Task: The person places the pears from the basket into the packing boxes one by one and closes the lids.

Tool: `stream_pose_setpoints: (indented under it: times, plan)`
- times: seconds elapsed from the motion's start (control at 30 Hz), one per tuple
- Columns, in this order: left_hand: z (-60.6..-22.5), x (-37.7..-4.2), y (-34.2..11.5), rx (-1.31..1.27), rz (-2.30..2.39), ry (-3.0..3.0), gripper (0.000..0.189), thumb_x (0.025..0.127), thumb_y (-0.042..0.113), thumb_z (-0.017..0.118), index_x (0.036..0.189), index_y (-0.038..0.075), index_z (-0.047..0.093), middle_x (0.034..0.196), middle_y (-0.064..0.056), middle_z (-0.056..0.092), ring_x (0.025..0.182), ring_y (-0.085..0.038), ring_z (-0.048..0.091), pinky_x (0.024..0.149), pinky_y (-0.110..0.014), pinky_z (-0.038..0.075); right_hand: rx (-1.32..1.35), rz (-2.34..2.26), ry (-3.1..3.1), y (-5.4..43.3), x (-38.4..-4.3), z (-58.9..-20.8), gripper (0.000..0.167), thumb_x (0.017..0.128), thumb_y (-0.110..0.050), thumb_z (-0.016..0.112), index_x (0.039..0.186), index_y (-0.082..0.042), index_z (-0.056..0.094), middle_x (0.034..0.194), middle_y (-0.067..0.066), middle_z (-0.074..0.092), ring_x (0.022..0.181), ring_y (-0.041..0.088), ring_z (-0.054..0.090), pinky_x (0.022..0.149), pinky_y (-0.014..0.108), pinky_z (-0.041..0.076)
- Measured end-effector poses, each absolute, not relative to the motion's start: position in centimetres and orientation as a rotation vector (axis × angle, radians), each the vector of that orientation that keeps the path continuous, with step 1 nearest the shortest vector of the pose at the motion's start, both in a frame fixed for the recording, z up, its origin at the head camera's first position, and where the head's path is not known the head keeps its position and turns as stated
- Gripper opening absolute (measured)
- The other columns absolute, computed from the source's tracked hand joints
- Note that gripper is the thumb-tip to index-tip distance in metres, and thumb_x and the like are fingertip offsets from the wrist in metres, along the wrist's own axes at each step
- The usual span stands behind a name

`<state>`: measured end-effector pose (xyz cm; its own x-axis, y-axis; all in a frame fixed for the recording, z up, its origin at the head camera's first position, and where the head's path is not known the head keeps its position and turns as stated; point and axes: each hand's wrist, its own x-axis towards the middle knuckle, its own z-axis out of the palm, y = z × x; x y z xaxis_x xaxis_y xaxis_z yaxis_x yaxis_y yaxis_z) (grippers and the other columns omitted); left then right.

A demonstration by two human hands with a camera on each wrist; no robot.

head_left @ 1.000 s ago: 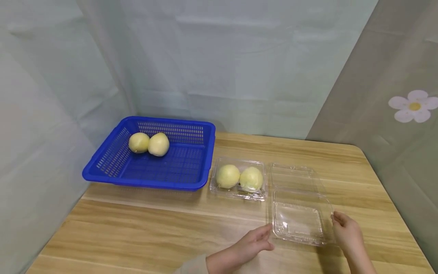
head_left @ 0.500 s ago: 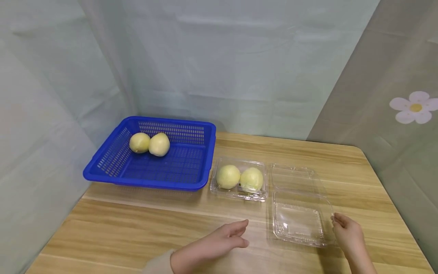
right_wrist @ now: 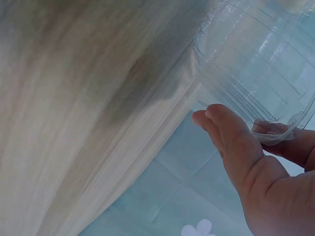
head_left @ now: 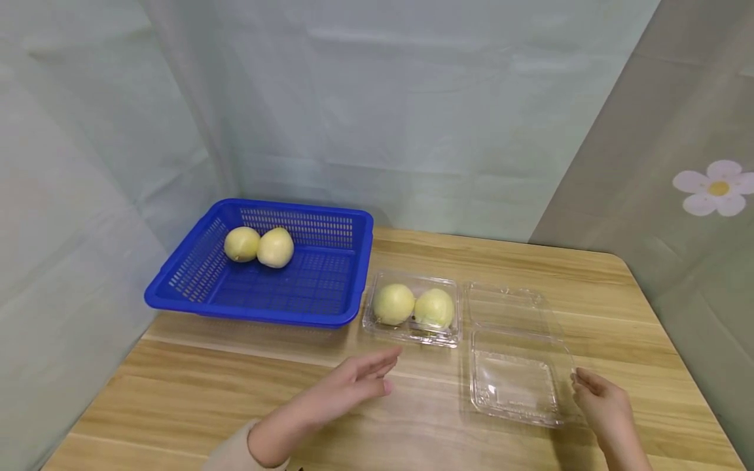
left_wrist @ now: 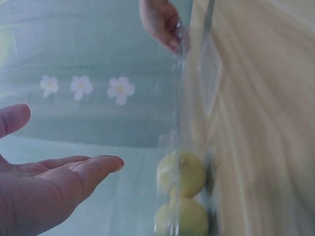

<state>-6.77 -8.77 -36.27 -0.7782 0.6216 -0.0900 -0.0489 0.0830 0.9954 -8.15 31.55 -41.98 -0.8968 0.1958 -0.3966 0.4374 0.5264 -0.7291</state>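
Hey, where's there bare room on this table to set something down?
Bare table lies in front of the blue basket, left of the left hand, and behind the open clear box, up to the back edge. It's crowded from basket to open box, with the fruit-filled box close between them.

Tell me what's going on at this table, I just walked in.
A person's right grip pinches the edge of an open clear box. Their left grip holds nothing, over the table. Beside the open one, another box has two fruits inside. Two more fruits lie in the blue basket.
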Motion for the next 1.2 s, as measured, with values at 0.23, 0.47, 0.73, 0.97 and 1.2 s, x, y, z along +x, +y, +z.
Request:
stream_pose_setpoints:
  times: [0.23,0.47,0.73,0.97,1.2]
  plan:
    - [-35.3,-7.5,-10.5,0.604,1.892,1.977,0.059,0.096,0.016,0.045,0.144,-0.011,0.024,0.149,-0.028,0.027,0.137,-0.044,0.027,0.109,-0.054,0.026,0.592,-1.432,2.439,31.7,-8.1,-42.3,0.049,0.099,-0.005,0.036,0.142,0.015,0.021,0.146,0.031,0.025,0.133,0.040,0.032,0.088,0.022,0.050]
    - [-34.0,-8.8,-12.4,0.536,1.992,2.137,0.055,0.095,0.011,0.046,0.143,-0.010,0.029,0.149,-0.026,0.030,0.137,-0.041,0.029,0.109,-0.027,0.032,0.633,-1.463,2.437,31.9,-7.9,-42.5,0.050,0.099,-0.006,0.038,0.142,0.012,0.022,0.145,0.026,0.026,0.114,0.014,0.056,0.082,0.013,0.051]
    - [-33.4,-11.0,-15.2,0.341,2.051,2.313,0.050,0.099,0.012,0.043,0.144,-0.006,0.032,0.149,-0.021,0.035,0.137,-0.029,0.035,0.099,-0.009,0.035,0.645,-1.463,2.474,31.8,-7.7,-42.7,0.049,0.098,-0.006,0.040,0.142,0.011,0.027,0.144,0.023,0.030,0.086,-0.018,0.050,0.077,0.008,0.049]
    - [-33.2,-13.6,-17.9,0.149,2.173,2.308,0.052,0.100,0.012,0.041,0.145,-0.007,0.026,0.151,-0.022,0.030,0.141,-0.033,0.027,0.104,-0.013,0.036,0.662,-1.489,2.487,31.5,-7.7,-42.8,0.049,0.097,-0.005,0.041,0.141,0.011,0.028,0.143,0.023,0.031,0.078,-0.024,0.042,0.075,0.005,0.047]
    - [-33.0,-16.0,-20.2,-0.033,2.147,2.466,0.051,0.100,0.015,0.041,0.145,-0.006,0.029,0.150,-0.021,0.033,0.137,-0.027,0.036,0.101,-0.012,0.038,0.640,-1.431,2.479,31.6,-7.6,-42.7,0.050,0.098,-0.007,0.039,0.143,0.010,0.025,0.144,0.023,0.030,0.121,0.021,0.051,0.084,0.014,0.050]
